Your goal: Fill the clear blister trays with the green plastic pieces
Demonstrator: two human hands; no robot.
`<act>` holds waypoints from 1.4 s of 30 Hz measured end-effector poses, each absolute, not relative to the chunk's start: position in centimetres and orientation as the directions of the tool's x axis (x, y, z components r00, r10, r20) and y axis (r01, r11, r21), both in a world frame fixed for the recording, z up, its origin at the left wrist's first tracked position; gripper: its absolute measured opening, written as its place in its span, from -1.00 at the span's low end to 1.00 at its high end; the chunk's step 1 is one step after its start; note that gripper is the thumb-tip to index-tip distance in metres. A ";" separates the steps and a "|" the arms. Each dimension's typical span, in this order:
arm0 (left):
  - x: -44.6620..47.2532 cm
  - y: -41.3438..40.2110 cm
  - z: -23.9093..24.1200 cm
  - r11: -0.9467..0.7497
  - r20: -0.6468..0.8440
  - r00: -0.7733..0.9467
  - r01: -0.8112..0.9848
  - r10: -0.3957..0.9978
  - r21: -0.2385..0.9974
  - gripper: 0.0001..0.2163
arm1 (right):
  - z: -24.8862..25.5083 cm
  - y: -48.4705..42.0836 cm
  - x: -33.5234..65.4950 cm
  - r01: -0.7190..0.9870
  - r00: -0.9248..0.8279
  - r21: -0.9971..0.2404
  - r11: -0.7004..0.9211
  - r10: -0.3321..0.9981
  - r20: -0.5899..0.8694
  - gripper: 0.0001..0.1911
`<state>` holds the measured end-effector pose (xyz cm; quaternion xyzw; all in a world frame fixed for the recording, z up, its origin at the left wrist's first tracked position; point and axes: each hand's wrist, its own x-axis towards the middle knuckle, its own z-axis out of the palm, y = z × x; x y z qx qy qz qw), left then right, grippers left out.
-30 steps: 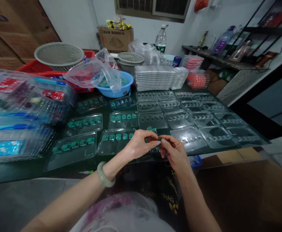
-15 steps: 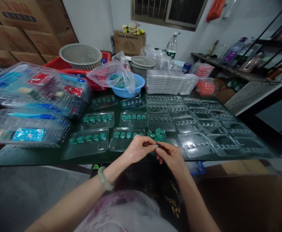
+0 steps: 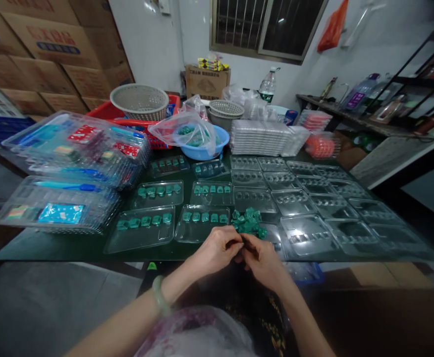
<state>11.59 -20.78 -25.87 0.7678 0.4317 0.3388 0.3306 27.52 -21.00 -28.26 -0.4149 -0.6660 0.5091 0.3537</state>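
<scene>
My left hand (image 3: pixel 220 249) and my right hand (image 3: pixel 259 258) meet at the table's front edge, fingertips pinched together. Whatever sits between them is too small and covered to make out. Just beyond my fingers lies a heap of green translucent cube-like pieces (image 3: pixel 249 223). To the left, a clear plastic tray (image 3: pixel 198 232) carries a row of several green pieces in its slots. Another filled clear tray (image 3: pixel 135 239) lies farther left. On the right is a clear tray (image 3: pixel 306 225) with no green pieces in its slots.
Stacked clear packs with blue pens (image 3: pixel 72 148) stand at the left. At the back are a light blue basin (image 3: pixel 209 148) with green pieces and a plastic bag, a grey basket (image 3: pixel 138 99) and stacked clear trays (image 3: pixel 259 139). Several more trays cover the dark green table (image 3: pixel 72 250).
The camera view has tilted up, so the scene sits lower and slightly right. Both hands stay pinched together and are now a little nearer the table's front edge.
</scene>
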 end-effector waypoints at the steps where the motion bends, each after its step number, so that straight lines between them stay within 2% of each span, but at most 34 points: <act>1: 11.6 -20.9 -25.8 -0.434 0.247 0.411 0.460 0.877 0.775 -0.80 | -28.3 -21.0 27.5 0.201 -0.411 -0.966 0.163 0.909 0.068 -0.70; 3: 11.7 -21.0 -25.6 -0.470 0.267 0.427 0.490 0.864 0.734 -0.81 | -28.1 -21.0 27.5 0.169 -0.434 -0.974 0.153 0.899 0.066 -0.70; 7: 11.6 -21.2 -25.0 -0.501 0.276 0.453 0.514 0.848 0.696 -0.86 | -27.6 -20.8 27.9 0.032 -0.499 -0.999 -0.007 0.866 -0.022 -0.73; 9: 11.5 -21.2 -24.8 -0.511 0.264 0.477 0.517 0.838 0.687 -0.86 | -27.4 -20.8 28.1 0.016 -0.522 -0.999 -0.032 0.852 -0.036 -0.73; 12: 11.6 -21.2 -24.9 -0.515 0.239 0.506 0.523 0.829 0.680 -0.85 | -27.4 -21.0 28.2 0.137 -0.507 -0.986 0.095 0.862 0.013 -0.77; 15: 11.8 -21.3 -25.3 -0.512 0.240 0.501 0.525 0.832 0.680 -0.83 | -27.6 -21.5 28.1 0.323 -0.452 -0.902 0.288 0.884 0.120 -0.75; 17: 11.9 -21.3 -25.5 -0.502 0.246 0.485 0.517 0.839 0.694 -0.83 | -27.9 -21.7 28.0 0.362 -0.437 -0.876 0.319 0.888 0.143 -0.70; 21: 11.7 -21.5 -25.5 -0.442 0.227 0.451 0.461 0.864 0.769 -0.85 | -28.6 -21.8 27.8 0.237 -0.399 -0.955 0.181 0.914 0.074 -0.69; 24: 11.6 -21.7 -25.7 -0.294 0.150 0.370 0.370 0.917 0.882 -0.86 | -29.0 -21.9 27.3 0.145 -0.340 -0.987 0.069 0.940 0.016 -0.69; 26: 11.7 -21.8 -26.1 -0.175 0.079 0.308 0.296 0.948 0.939 -0.87 | -29.1 -22.1 26.9 0.212 -0.259 -0.970 0.117 0.964 0.059 -0.70; 28: 11.8 -21.8 -26.5 -0.115 0.045 0.251 0.271 0.967 0.956 -0.85 | -29.0 -22.4 26.5 0.363 -0.194 -0.904 0.227 0.967 0.165 -0.71; 30: 11.7 -21.7 -26.9 -0.109 0.052 0.197 0.289 0.979 0.951 -0.83 | -28.9 -22.7 26.2 0.487 -0.182 -0.814 0.317 0.948 0.260 -0.69; 33: 11.5 -21.8 -27.2 -0.119 0.065 0.195 0.278 0.979 0.953 -0.86 | -28.7 -23.0 25.8 0.545 -0.189 -0.753 0.369 0.929 0.318 -0.69; 36: 11.4 -22.1 -27.0 -0.167 0.100 0.234 0.286 0.967 0.944 -0.87 | -28.6 -23.4 25.4 0.531 -0.167 -0.769 0.356 0.933 0.317 -0.69; 38: 11.5 -22.3 -26.8 -0.166 0.108 0.197 0.310 0.974 0.936 -0.89 | -28.5 -23.8 25.3 0.488 -0.168 -0.796 0.358 0.933 0.317 -0.70; 40: 11.6 -22.4 -26.7 -0.083 0.043 0.154 0.266 0.987 0.960 -0.92 | -28.3 -24.1 25.4 0.405 -0.183 -0.841 0.358 0.933 0.308 -0.71; 42: 11.9 -22.4 -26.8 0.047 -0.066 0.164 0.116 0.984 0.992 -0.93 | -28.1 -24.3 25.9 0.286 -0.194 -0.903 0.320 0.942 0.273 -0.72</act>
